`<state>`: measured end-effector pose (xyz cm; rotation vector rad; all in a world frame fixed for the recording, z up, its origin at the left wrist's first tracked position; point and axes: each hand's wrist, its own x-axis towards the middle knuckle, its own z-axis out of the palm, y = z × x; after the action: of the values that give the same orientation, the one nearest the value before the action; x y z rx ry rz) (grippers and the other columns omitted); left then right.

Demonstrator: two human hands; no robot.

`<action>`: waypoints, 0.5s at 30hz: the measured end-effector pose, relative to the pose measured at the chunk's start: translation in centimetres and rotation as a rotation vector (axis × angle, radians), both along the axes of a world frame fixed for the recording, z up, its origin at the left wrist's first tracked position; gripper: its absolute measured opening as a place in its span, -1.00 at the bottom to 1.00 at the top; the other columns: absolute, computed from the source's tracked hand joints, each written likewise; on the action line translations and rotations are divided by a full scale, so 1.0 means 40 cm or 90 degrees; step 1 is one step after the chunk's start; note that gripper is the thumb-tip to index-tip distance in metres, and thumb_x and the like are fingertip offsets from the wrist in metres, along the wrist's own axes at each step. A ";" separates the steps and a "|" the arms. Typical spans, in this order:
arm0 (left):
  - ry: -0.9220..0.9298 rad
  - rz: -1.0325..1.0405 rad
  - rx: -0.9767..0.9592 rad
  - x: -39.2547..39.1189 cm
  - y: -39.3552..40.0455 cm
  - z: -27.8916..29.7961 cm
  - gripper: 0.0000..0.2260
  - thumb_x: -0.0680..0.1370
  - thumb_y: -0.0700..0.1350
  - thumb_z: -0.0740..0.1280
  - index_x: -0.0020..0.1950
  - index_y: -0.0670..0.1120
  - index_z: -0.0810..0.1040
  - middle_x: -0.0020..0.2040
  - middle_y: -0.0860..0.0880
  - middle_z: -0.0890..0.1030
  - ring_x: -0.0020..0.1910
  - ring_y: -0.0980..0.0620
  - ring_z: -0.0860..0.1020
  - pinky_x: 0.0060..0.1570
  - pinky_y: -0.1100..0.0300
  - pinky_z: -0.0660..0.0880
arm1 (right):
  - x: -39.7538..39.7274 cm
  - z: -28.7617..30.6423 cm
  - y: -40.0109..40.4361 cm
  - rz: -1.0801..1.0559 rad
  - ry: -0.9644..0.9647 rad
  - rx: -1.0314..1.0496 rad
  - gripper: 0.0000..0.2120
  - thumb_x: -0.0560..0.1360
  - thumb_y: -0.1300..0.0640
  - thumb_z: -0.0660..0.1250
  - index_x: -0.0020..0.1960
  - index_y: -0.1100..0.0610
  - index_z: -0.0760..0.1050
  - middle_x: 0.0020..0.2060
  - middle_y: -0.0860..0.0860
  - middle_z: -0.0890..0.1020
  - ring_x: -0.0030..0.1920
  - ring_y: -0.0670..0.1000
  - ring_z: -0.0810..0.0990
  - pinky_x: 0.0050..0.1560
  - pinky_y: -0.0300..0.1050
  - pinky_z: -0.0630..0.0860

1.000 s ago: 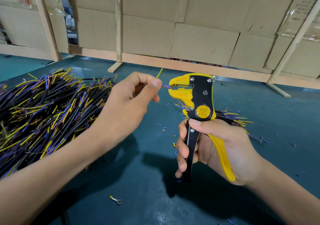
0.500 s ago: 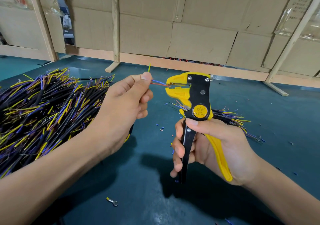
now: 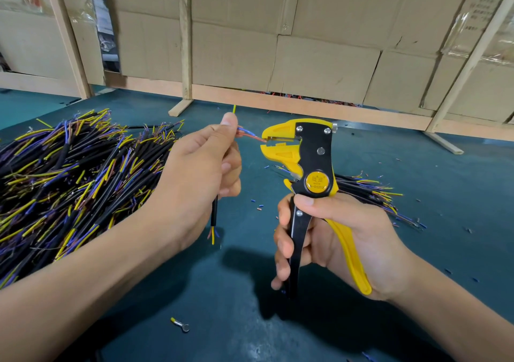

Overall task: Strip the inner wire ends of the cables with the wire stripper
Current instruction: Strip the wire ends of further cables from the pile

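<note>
A left hand (image 3: pixel 200 172) pinches a black cable (image 3: pixel 214 214), feeding its brown inner wire (image 3: pixel 251 136) into the jaws of a yellow wire stripper (image 3: pixel 306 161) gripped by the right hand (image 3: pixel 342 239); holding the wire straight before squeezing should help.

- My left hand (image 3: pixel 200 172) is hovering above the middle of the table (image 3: pixel 417 292), pinching a cable (image 3: pixel 214 214) whose lower end is hanging below my palm.
- My right hand (image 3: pixel 333 239) is sitting just right of it, holding the wire stripper (image 3: pixel 308 172) upright, its head facing left.
- One inner wire (image 3: pixel 251 136) is reaching from my left fingertips into the stripper's mouth.
- A big pile of cables (image 3: pixel 69 178) is lying along the table's left edge.
- A smaller pile (image 3: pixel 370 191) is lying behind my right hand.
- A ring terminal (image 3: pixel 180 325) is lying near the front edge.
- A cardboard wall (image 3: pixel 319 55) is standing along the far edge.
</note>
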<state>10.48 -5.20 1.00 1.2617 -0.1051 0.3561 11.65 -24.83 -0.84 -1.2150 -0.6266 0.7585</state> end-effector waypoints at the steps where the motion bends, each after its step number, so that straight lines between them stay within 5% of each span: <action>1: 0.010 -0.023 -0.016 -0.002 0.002 0.003 -0.65 0.69 0.03 0.19 -0.27 -0.04 0.38 -0.49 0.04 0.19 -0.50 0.05 0.06 -0.47 0.21 0.10 | -0.002 -0.001 0.001 0.002 0.000 0.002 -0.77 0.55 0.05 0.29 -0.04 0.24 0.52 -0.27 0.23 0.57 -0.28 0.25 0.61 -0.06 0.39 0.55; 11: -0.033 -0.017 0.039 -0.019 -0.016 0.009 -0.67 0.66 0.06 0.19 -0.23 -0.09 0.38 -0.51 0.05 0.24 -0.54 0.06 0.09 -0.48 0.24 0.09 | -0.016 -0.010 0.011 0.001 -0.019 0.010 -0.78 0.53 0.06 0.29 -0.04 0.23 0.52 -0.28 0.23 0.56 -0.29 0.26 0.60 -0.06 0.42 0.49; 15: -0.076 0.030 0.091 -0.030 -0.030 0.002 -0.65 0.67 0.05 0.18 -0.23 -0.13 0.39 -0.44 0.00 0.40 -0.53 0.03 0.22 -0.52 0.24 0.17 | -0.022 -0.018 0.018 -0.031 -0.036 0.021 -0.79 0.50 0.06 0.31 -0.08 0.22 0.54 -0.31 0.22 0.56 -0.33 0.25 0.60 -0.13 0.36 0.47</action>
<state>9.28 -6.42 1.10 1.3849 -0.2056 0.4707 10.79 -24.13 -1.54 -1.2206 -0.6515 0.6725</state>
